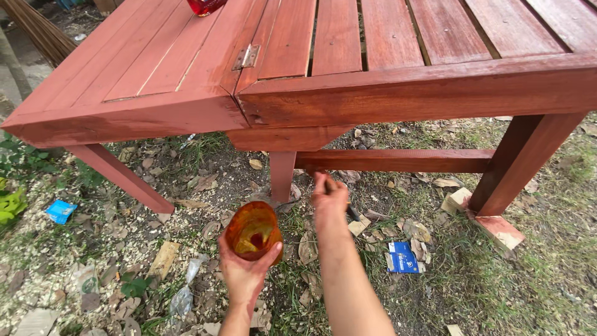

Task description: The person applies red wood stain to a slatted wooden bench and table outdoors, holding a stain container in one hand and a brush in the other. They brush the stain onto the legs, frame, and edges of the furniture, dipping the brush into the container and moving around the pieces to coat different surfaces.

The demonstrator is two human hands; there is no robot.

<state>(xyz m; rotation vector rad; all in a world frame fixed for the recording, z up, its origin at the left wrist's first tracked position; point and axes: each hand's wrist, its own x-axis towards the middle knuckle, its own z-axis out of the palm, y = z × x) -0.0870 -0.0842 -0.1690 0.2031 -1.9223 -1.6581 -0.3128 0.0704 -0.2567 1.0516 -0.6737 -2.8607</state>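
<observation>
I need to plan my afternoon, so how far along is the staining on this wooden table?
The table top and front rail already look coated, dark red and glossy. In hand: the left hand holds an amber cup of stain; the right hand reaches under the table, its tool mostly hidden. The underside cannot be judged.

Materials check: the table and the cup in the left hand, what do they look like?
Table: wood, red-brown stain with a slight sheen; grain and slat gaps show. Cup in left hand: likely translucent plastic, orange-tinted, stain pooled inside. Could be glass; the view leaves it open.
</observation>
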